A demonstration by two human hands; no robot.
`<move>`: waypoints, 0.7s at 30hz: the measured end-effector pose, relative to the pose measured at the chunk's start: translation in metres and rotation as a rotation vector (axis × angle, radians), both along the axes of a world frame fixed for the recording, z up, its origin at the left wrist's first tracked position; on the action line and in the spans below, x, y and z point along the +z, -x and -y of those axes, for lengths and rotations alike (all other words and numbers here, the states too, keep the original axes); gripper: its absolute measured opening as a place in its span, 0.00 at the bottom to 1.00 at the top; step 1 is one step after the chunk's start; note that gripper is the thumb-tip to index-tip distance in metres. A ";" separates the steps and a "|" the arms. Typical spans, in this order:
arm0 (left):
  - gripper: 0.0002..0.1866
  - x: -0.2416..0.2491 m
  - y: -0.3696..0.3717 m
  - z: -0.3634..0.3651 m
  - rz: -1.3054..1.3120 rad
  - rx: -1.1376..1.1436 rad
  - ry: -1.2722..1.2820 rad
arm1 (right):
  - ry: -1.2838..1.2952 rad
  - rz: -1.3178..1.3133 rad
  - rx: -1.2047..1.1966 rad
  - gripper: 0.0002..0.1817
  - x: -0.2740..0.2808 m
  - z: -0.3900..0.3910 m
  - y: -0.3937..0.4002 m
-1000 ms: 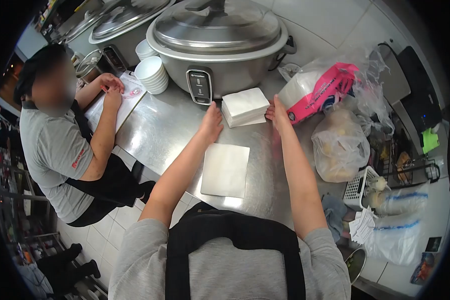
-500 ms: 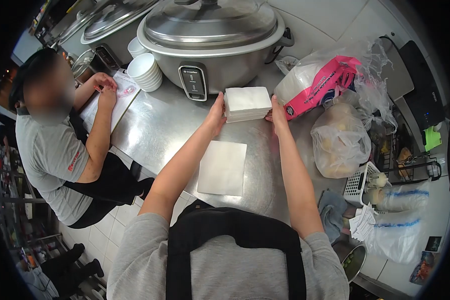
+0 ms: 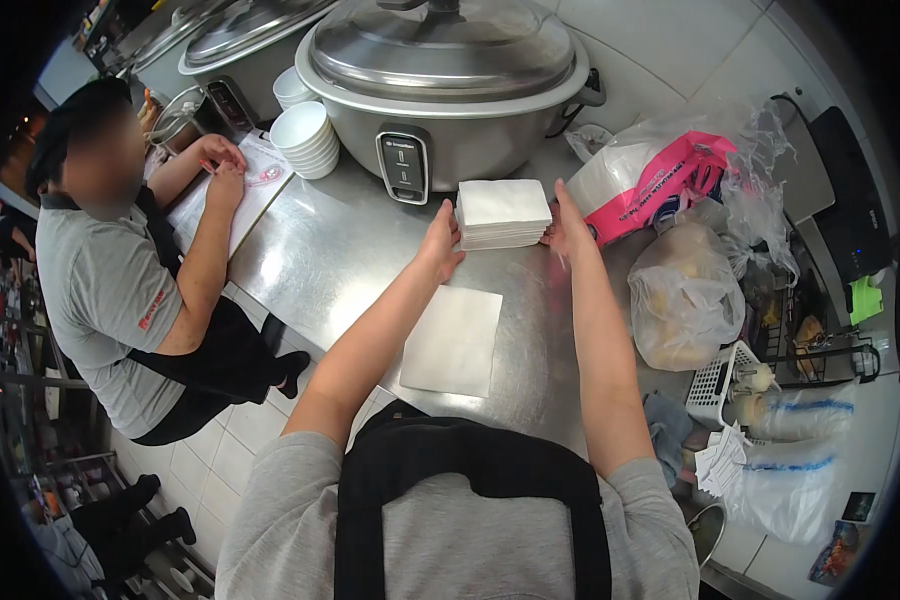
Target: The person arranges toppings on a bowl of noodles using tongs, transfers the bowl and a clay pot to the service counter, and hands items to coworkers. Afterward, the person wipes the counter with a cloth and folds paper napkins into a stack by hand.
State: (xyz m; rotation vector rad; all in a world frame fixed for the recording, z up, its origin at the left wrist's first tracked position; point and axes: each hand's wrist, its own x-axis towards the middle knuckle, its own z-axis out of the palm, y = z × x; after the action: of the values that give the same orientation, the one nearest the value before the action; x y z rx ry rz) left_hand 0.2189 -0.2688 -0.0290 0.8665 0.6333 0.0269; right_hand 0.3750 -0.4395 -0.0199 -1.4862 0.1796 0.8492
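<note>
A neat stack of white paper napkins (image 3: 503,205) stands on the steel counter in front of the large rice cooker. At its left side is my left hand (image 3: 441,243), thumb up and fingers apart, with the fingertips close to the stack's edge. My right hand (image 3: 569,225) flanks the opposite side, its thumb raised a little away from the napkins and its lower fingers by the stack's side. Whether the fingertips touch the stack is hard to make out. Nearer my body, between my forearms, a flat white paper sheet (image 3: 453,342) lies on the counter.
Behind the stack is the rice cooker (image 3: 470,125), with stacked white bowls (image 3: 306,140) to its left. A pink-and-clear plastic package (image 3: 660,185), a tied plastic bag (image 3: 688,300) and a white basket (image 3: 720,385) crowd the right. A co-worker (image 3: 120,300) leans over paper at left.
Both hands have loosened slightly from the napkin stack, leaving small gaps at the thumbs. The whole view has shifted a little, with the counter items appearing farther right.
</note>
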 end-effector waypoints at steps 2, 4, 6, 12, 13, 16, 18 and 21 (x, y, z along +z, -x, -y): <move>0.48 0.002 0.000 0.000 0.022 -0.002 0.013 | 0.009 -0.007 0.018 0.50 -0.003 -0.001 -0.004; 0.49 0.006 0.000 0.001 -0.024 0.031 0.053 | 0.019 -0.017 0.036 0.49 -0.004 -0.005 -0.003; 0.48 0.011 -0.002 0.001 -0.052 0.054 0.089 | 0.024 0.050 0.005 0.44 0.001 -0.011 0.003; 0.43 0.023 -0.001 0.005 -0.037 0.016 0.041 | -0.015 0.185 -0.048 0.44 -0.010 -0.023 -0.004; 0.42 0.025 -0.001 0.005 -0.037 0.020 0.017 | -0.017 0.185 -0.045 0.44 -0.007 -0.024 -0.002; 0.41 0.032 0.000 0.002 -0.036 0.027 0.044 | -0.013 0.154 -0.024 0.38 -0.002 -0.032 0.001; 0.42 0.034 0.004 -0.001 -0.016 0.007 0.036 | -0.079 0.121 -0.041 0.39 -0.003 -0.038 0.003; 0.43 0.045 0.014 0.003 0.020 0.007 -0.084 | -0.019 0.278 -0.058 0.41 -0.024 -0.036 -0.012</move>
State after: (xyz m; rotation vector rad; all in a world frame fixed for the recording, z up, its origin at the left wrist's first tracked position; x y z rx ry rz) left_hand 0.2048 -0.2713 0.0159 0.9441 0.6197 0.0686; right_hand 0.3873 -0.4031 -0.0444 -1.5565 0.0080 0.5883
